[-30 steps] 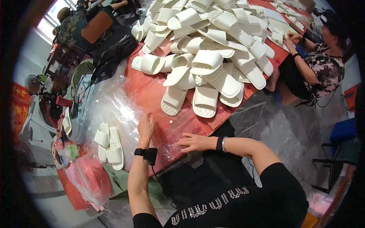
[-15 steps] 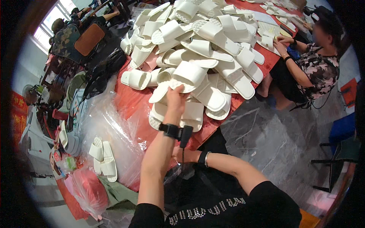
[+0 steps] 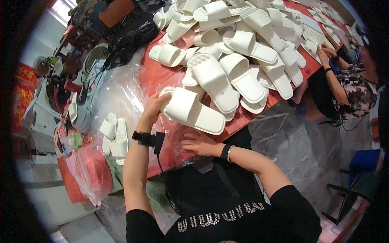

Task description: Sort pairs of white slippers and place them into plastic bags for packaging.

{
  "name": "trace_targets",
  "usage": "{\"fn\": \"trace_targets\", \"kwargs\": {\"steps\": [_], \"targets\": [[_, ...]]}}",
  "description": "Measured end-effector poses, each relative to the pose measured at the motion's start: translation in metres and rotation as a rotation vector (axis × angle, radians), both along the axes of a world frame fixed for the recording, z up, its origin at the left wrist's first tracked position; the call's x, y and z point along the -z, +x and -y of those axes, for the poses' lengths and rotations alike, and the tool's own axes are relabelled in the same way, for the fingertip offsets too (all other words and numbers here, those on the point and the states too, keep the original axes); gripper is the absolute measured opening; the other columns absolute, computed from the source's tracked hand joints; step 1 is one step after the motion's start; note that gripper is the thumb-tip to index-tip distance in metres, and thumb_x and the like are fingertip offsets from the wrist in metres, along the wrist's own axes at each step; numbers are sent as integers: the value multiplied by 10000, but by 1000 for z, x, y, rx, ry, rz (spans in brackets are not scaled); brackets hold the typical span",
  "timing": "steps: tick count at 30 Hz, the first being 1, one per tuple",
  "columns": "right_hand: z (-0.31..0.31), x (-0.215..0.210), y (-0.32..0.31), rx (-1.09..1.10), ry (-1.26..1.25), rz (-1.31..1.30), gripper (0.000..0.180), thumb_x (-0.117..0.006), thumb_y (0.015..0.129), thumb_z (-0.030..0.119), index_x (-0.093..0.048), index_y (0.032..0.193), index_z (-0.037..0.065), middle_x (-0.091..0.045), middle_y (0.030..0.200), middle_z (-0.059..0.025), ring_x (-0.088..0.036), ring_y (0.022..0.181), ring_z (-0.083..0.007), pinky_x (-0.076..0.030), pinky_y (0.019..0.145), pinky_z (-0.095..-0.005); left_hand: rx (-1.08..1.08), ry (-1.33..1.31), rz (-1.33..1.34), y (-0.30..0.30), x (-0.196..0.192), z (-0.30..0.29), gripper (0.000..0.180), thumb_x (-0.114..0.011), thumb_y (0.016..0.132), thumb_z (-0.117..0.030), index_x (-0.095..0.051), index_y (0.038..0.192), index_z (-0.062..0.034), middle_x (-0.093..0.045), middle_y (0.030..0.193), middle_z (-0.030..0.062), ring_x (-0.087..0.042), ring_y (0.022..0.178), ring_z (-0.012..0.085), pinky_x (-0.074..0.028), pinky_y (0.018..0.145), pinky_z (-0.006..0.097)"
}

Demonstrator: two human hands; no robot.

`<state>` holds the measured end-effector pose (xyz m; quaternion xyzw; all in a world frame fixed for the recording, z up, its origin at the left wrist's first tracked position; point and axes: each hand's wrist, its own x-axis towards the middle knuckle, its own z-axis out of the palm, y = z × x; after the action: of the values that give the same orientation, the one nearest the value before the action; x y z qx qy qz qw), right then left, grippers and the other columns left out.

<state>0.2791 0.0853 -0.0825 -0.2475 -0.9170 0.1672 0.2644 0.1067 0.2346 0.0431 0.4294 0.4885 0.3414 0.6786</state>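
Observation:
A white slide slipper (image 3: 192, 110) is in my left hand (image 3: 154, 107), which grips it by one end. The slipper hangs tilted over the near part of the red table, its other end pointing right. My right hand (image 3: 201, 144) rests just below it near the table's front edge, fingers spread and holding nothing. Beyond the held slipper lies a big heap of white slippers (image 3: 245, 43), piled loosely at different angles. The closest one, a slipper (image 3: 213, 82) with a bumpy footbed, lies right behind the one I hold.
Clear plastic sheeting (image 3: 117, 91) covers the left of the table (image 3: 148, 75). Several white slippers (image 3: 115, 137) lie there, near a bag with something red (image 3: 95, 170). At the right a seated person (image 3: 344, 87) handles slippers. A blue-and-dark chair (image 3: 360, 174) stands on the grey floor.
My left hand has come away from the heap, nearer and to the left, with a slipper in it. My right hand has moved up slightly and its fingers now show spread. The view has shifted.

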Motion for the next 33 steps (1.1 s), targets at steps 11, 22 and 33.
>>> {"fn": "trace_targets", "kwargs": {"steps": [11,22,33], "targets": [[4,19,2,17,34,-102,376,-561,711,131,-521,1075,42,-513,1151,-79,-407,1144,-296,-369,952,-373,-132,612,-687,80,10,81,209,-564,782,-163,-546,940,-26,-549,887,163,-526,836,340,-404,751,406],[5,-3,4,41,-496,162,307,-533,750,139,-513,1054,94,-537,1097,-107,-396,1155,-285,-334,979,-322,-377,59,-711,101,80,44,653,-379,849,-507,-475,1101,87,-440,1140,318,-396,1080,435,-291,925,472],[2,35,-5,37,-550,-369,556,-533,781,274,-378,1258,34,-405,1280,-165,-386,1182,-313,-271,1016,-371,-29,256,-1084,163,51,55,744,-449,784,-511,-352,1248,63,-194,1348,320,-71,1258,495,-53,975,600]]}}
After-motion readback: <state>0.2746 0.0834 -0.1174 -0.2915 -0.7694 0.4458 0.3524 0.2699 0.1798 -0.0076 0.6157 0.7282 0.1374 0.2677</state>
